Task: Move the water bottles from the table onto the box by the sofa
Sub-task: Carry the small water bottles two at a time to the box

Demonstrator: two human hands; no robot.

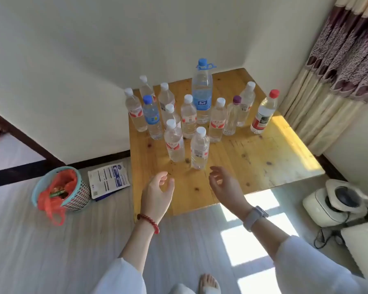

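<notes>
13 bottles [199, 147] stand upright on the table [253, 158], all toward its far side, the tall blue-capped jug [202, 92] at the back. Left hand [157, 193] and right hand [226, 186] hover over the table's near edge, fingers loosely curled and spread, holding nothing, just short of the nearest bottles.

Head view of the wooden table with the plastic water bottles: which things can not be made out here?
- Box and sofa of the task: outside the head view.
- Rearmost small white-capped clear bottle: lower part and label hidden by the bottles in front.
- Label print on the tall blue-capped clear bottle: too small to read.
- Contents of the plastic mesh basket with orange bag: blurred, covered by the bag.
- White round appliance on the floor: partly cut off, type unclear.
</notes>
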